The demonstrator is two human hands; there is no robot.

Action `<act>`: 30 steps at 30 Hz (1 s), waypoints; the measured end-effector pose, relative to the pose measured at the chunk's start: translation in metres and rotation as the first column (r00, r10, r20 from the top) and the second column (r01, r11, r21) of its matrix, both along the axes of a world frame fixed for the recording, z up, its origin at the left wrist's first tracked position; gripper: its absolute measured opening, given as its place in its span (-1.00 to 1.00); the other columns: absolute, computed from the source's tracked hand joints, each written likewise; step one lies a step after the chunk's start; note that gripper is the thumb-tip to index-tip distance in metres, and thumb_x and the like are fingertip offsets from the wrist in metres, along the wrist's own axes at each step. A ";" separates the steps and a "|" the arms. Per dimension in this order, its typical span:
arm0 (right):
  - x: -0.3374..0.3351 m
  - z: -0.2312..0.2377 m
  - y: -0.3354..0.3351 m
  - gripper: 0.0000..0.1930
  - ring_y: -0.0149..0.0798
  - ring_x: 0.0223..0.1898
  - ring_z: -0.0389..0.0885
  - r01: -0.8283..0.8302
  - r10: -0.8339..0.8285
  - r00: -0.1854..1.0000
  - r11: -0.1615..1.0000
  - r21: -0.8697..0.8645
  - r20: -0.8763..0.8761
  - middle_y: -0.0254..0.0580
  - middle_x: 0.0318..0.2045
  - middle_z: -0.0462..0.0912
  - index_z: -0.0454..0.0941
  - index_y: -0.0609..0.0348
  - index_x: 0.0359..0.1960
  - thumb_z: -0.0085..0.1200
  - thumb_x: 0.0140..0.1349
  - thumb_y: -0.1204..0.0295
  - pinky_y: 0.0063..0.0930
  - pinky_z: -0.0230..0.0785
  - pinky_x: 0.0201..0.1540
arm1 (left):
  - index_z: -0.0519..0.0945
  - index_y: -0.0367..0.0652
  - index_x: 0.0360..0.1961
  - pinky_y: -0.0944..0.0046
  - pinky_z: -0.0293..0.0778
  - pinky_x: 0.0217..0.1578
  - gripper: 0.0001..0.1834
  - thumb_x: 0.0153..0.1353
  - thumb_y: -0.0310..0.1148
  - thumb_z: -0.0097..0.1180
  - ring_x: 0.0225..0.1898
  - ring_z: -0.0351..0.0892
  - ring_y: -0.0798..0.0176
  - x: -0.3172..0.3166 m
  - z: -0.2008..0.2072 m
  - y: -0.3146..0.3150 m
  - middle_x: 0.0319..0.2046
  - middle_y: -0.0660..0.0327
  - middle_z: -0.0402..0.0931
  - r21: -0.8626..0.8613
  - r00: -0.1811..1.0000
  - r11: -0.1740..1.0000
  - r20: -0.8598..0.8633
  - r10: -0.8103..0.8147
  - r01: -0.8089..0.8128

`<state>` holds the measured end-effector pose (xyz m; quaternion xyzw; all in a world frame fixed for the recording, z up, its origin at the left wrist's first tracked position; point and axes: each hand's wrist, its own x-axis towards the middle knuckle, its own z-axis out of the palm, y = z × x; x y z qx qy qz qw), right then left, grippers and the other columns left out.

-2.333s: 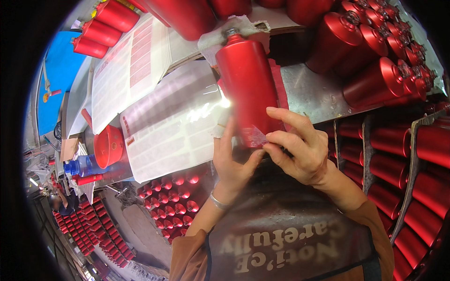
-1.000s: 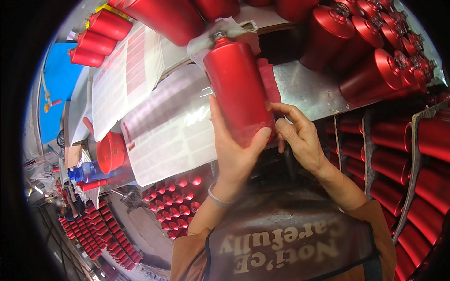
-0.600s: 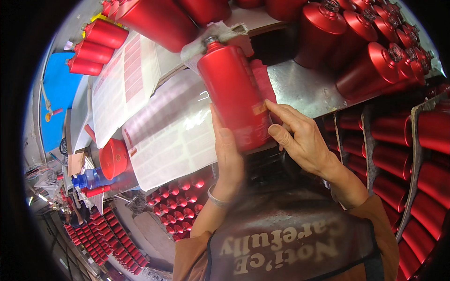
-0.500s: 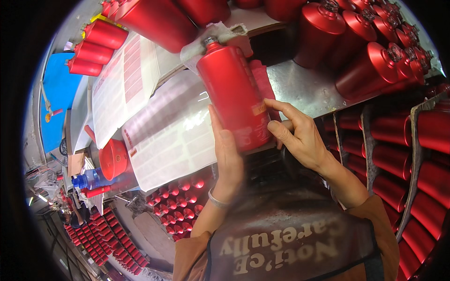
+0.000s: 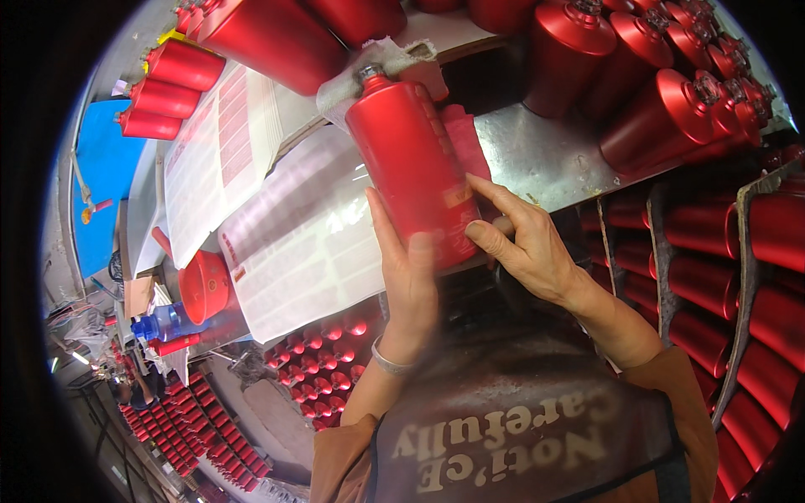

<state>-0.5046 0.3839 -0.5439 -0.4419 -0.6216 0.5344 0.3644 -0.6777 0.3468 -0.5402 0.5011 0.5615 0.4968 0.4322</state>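
1. Nearest the camera: a dark apron [image 5: 520,427] with pale lettering, over brown sleeves, forearms rising from the lower edge.
2. Left hand [image 5: 408,277] cupped under and against the near end of a red metal cylinder [image 5: 411,168], fingers stretched up along its side, a thin bracelet [image 5: 387,362] at the wrist.
3. Right hand [image 5: 520,243] pressed to the cylinder's right flank, fingertips on a small orange-edged label [image 5: 457,197] low on the body; both hands thus closed around the one cylinder, close together, not touching each other as far as can be seen.
4. Cylinder lying tilted on the surface [image 5: 537,155], a grey metal sheet, neck pointing away and resting in a white cloth [image 5: 369,71]; a red cloth [image 5: 461,138] just beside it on the right.
5. Left of it, large glossy sheets of printed labels [image 5: 293,243], a red funnel [image 5: 205,285] and a blue bottle [image 5: 168,321] at their near edge.
6. Farther off: rows of like red cylinders [image 5: 671,101] stacked beyond the surface and racked down the right side, more in crates below left.
7. Risks, as a judgement: label set askew or creased if the fingertips slide while the round body rolls; smooth painted metal slipping from the cupped left hand; a bump nudging the neighbouring cylinders off their rows.
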 end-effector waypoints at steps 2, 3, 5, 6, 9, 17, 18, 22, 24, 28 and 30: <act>0.000 0.000 0.000 -0.33 -0.41 -0.53 0.60 -0.001 0.001 1.000 1.000 0.017 0.011 -0.11 -0.47 0.67 0.28 0.37 0.40 0.12 0.44 0.13 -0.47 0.43 -0.32 | -0.27 -0.42 0.54 0.12 -0.16 0.50 0.01 0.47 0.07 -0.03 0.57 -0.16 0.00 0.000 -0.002 0.001 0.55 -0.15 -0.18 0.032 0.999 0.999 -0.040 -0.012 0.014; -0.001 0.000 0.000 -0.32 -0.40 -0.53 0.61 0.001 -0.001 1.000 1.000 0.023 0.017 -0.10 -0.46 0.67 0.28 0.37 0.40 0.12 0.44 0.12 -0.47 0.43 -0.32 | -0.27 -0.43 0.54 0.12 -0.16 0.50 0.01 0.47 0.06 -0.03 0.57 -0.15 0.01 0.000 -0.003 0.003 0.55 -0.15 -0.17 0.040 0.999 0.999 -0.049 -0.014 0.016; 0.000 -0.002 -0.001 -0.32 -0.40 -0.52 0.61 0.004 -0.005 1.000 0.999 0.032 0.029 -0.08 -0.43 0.68 0.29 0.37 0.39 0.12 0.43 0.11 -0.46 0.44 -0.31 | -0.27 -0.43 0.54 0.12 -0.14 0.49 0.00 0.47 0.04 -0.01 0.56 -0.13 0.01 0.000 -0.005 0.005 0.55 -0.16 -0.15 0.043 0.999 0.999 -0.040 -0.008 0.010; 0.000 -0.002 -0.001 -0.32 -0.39 -0.52 0.62 0.005 -0.006 0.999 0.999 0.037 0.036 -0.06 -0.41 0.68 0.29 0.37 0.39 0.12 0.43 0.10 -0.46 0.44 -0.31 | -0.27 -0.43 0.54 0.13 -0.13 0.49 0.00 0.47 0.02 -0.01 0.56 -0.12 0.01 0.000 -0.004 0.004 0.54 -0.16 -0.14 0.037 0.999 0.999 -0.047 -0.007 0.009; 0.000 -0.005 -0.001 -0.32 -0.37 -0.50 0.63 0.013 -0.014 0.999 0.998 0.056 0.028 0.01 -0.25 0.69 0.30 0.38 0.38 0.12 0.43 0.10 -0.45 0.46 -0.30 | -0.26 -0.44 0.54 0.12 -0.11 0.48 -0.02 0.47 -0.04 0.01 0.55 -0.08 0.01 0.000 -0.002 0.001 0.54 -0.17 -0.12 0.025 0.995 1.000 -0.096 -0.015 0.018; -0.002 -0.010 -0.001 -0.32 -0.37 -0.48 0.63 0.035 -0.043 0.997 0.991 0.128 0.058 0.04 -0.13 0.66 0.31 0.38 0.37 0.14 0.42 0.09 -0.44 0.47 -0.30 | -0.24 -0.44 0.54 0.12 -0.10 0.48 -0.05 0.47 -0.12 0.03 0.55 -0.07 0.00 0.000 -0.008 0.005 0.53 -0.17 -0.10 0.057 0.998 0.998 -0.059 0.019 -0.016; -0.001 -0.009 -0.001 -0.31 -0.38 -0.49 0.62 0.027 -0.038 0.995 0.992 0.122 0.088 0.02 -0.18 0.67 0.31 0.37 0.37 0.14 0.42 0.09 -0.45 0.46 -0.30 | -0.24 -0.44 0.54 0.12 -0.10 0.48 -0.05 0.47 -0.11 0.03 0.55 -0.07 0.00 0.000 -0.008 0.004 0.53 -0.17 -0.11 0.022 0.999 0.999 -0.042 0.028 -0.027; 0.003 -0.006 0.000 -0.30 -0.41 -0.52 0.58 -0.001 -0.002 0.999 0.999 0.047 0.049 -0.08 -0.39 0.67 0.31 0.36 0.38 0.15 0.41 0.08 -0.47 0.43 -0.32 | -0.21 -0.38 0.55 0.13 -0.07 0.48 -0.08 0.49 -0.05 -0.02 0.54 -0.05 0.05 0.001 -0.005 -0.001 0.54 -0.09 -0.11 0.058 1.000 0.998 0.002 0.001 -0.001; 0.004 -0.005 -0.001 -0.30 -0.43 -0.53 0.57 -0.005 0.005 0.999 1.000 0.016 0.039 -0.10 -0.44 0.66 0.31 0.35 0.38 0.16 0.41 0.07 -0.47 0.42 -0.33 | -0.16 -0.33 0.56 0.14 -0.03 0.47 -0.11 0.51 0.00 -0.07 0.52 0.00 0.10 0.002 -0.005 0.000 0.54 -0.03 -0.07 0.048 0.982 0.998 0.186 0.023 -0.033; 0.002 -0.006 -0.003 -0.29 -0.43 -0.54 0.57 0.004 -0.007 0.999 0.999 0.053 0.050 -0.07 -0.38 0.67 0.30 0.35 0.39 0.17 0.40 0.07 -0.47 0.43 -0.33 | -0.21 -0.36 0.56 0.13 -0.08 0.48 -0.10 0.50 -0.07 -0.04 0.54 -0.06 0.08 0.001 -0.008 0.001 0.55 -0.06 -0.13 0.022 0.984 0.999 0.174 0.036 -0.040; 0.000 -0.008 -0.002 -0.28 -0.42 -0.54 0.57 0.015 -0.020 0.997 0.998 0.062 0.070 -0.04 -0.34 0.67 0.30 0.35 0.39 0.18 0.39 0.07 -0.46 0.43 -0.33 | -0.25 -0.38 0.55 0.13 -0.12 0.49 -0.08 0.49 -0.11 0.00 0.55 -0.11 0.06 0.000 -0.009 0.000 0.56 -0.09 -0.17 0.023 0.992 0.999 0.124 0.028 -0.031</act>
